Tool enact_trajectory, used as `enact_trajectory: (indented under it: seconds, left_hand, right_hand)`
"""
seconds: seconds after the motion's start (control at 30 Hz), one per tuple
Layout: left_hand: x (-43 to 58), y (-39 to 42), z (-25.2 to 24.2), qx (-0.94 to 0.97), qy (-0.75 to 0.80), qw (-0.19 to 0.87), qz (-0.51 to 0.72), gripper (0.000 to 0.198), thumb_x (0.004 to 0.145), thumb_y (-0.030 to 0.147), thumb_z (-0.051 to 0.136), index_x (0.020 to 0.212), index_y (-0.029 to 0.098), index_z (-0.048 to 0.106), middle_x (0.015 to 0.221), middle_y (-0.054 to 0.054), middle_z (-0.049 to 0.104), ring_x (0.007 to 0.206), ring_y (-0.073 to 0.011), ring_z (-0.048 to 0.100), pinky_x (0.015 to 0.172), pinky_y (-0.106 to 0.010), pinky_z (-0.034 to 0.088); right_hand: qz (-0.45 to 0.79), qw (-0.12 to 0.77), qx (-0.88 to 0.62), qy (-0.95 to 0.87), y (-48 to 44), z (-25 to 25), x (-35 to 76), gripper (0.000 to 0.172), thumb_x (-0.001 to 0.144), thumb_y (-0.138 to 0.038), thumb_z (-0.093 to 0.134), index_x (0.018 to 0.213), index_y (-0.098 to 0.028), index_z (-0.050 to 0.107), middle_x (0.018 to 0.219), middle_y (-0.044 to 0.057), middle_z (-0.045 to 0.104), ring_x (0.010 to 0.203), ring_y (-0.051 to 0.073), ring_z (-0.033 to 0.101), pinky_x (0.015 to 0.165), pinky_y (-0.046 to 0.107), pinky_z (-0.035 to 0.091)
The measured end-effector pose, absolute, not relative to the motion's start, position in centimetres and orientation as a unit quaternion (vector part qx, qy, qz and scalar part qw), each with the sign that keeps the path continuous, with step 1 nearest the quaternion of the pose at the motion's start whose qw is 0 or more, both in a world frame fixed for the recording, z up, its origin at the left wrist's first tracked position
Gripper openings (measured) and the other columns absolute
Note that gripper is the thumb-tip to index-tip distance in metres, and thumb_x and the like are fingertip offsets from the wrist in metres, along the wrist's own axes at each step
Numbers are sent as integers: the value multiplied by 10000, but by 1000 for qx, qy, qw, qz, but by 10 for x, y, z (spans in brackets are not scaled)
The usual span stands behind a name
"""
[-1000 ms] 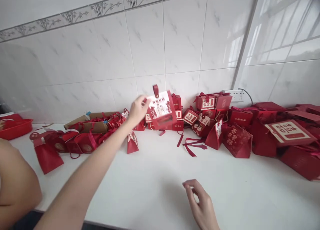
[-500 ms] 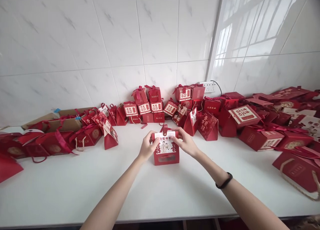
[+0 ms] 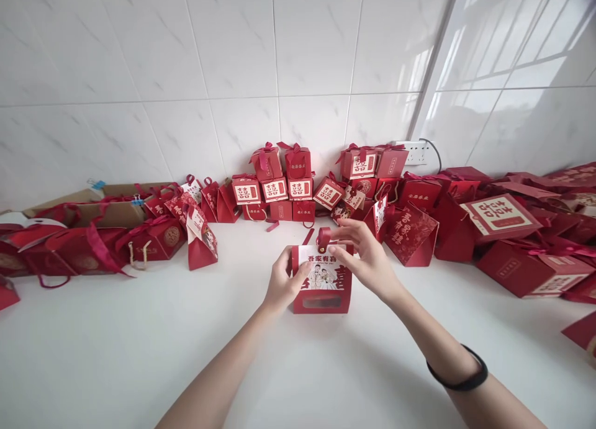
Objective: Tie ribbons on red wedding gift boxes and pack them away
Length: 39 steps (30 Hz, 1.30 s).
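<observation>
A small red gift box [image 3: 321, 289] with a white picture label and a red loop handle stands upright on the white counter [image 3: 116, 348] in front of me. My left hand [image 3: 283, 283] grips the box's left side, thumb on its front. My right hand [image 3: 367, 258] pinches the top at the red loop, fingers curled over the upper right edge. A black band circles my right wrist.
Many red gift boxes and bags line the tiled wall: a stacked group [image 3: 279, 184] behind the box, triangular bags [image 3: 198, 239] to the left, larger boxes [image 3: 503, 221] at right. An open cardboard carton [image 3: 107, 205] lies at far left. A wall socket [image 3: 419, 153] sits behind.
My left hand brought the red box from the back row down to the counter in front of me. My right hand came up and took hold of its top.
</observation>
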<state>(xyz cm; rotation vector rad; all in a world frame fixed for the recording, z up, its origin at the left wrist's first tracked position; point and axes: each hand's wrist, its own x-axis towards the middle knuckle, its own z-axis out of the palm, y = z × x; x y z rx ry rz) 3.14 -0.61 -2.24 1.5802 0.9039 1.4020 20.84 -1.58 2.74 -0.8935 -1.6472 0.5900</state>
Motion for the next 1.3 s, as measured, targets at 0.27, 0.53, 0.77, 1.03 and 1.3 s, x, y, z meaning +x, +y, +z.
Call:
enact_trajectory:
  seconds: [0.27,0.53,0.77,1.03,1.3]
  left_hand:
    - [32,-6,-22,638,348,403,556,283,799,422,612,948,191,543,834,-20,619,730,-161,589,666,-256,485]
    - [34,-9,-20,643,358,385,557,250,801,396,609,935,196,542,780,0,600,688,-145,568,624,-229,461]
    - [34,-8,-20,641,342,404,556,255,805,391,614,948,196,531,793,1,610,698,-145,574,640,-230,462]
    - [34,-9,-18,642,344,399,557,253,803,389,615,914,183,519,748,16,587,659,-128,547,613,-218,441]
    - [34,-10,-19,648,349,388,555,249,802,400,610,896,187,520,709,28,563,636,-119,520,605,-210,432]
  right_hand:
    - [283,406,-416,-763,-4,57,205,162,753,-332,649,800,-186,597,769,18,652,695,164,615,569,271,502]
    - [241,462,-448,-726,-12,44,197,211,793,-392,610,801,-181,595,769,22,665,676,160,625,574,261,493]
    - [287,451,-366,-762,-3,73,208,275,808,-373,605,1012,-192,639,992,47,698,875,178,664,790,319,538]
    - [271,593,-372,-660,0,58,191,156,722,-319,683,800,-184,694,773,30,730,718,175,693,657,296,578]
    - [281,614,-380,-632,-4,51,192,171,719,-344,707,819,-204,703,812,35,735,763,189,695,700,317,576]
